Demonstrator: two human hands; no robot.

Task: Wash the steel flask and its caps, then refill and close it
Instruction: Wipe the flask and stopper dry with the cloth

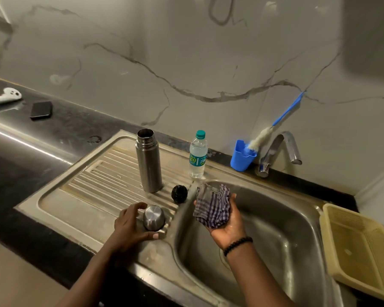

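The flask (148,161) is stood upright on the ribbed drainboard (93,180), with its top open. It is made of steel, so it is likely hard and a bit heavy, and it may be slippery if wet. It is best held round the middle. The steel cap (153,218) is set upside down near the sink (275,229). The left hand (131,224) is curled round it, with fingers on one side and the thumb on the other. The cap is small, light and smooth, so it could slip. The black cap (179,193) is left just beside the flask. A soft checked cloth (212,207) is held bunched in the right hand (227,227) over the sink. A water bottle (198,155) is stood behind.
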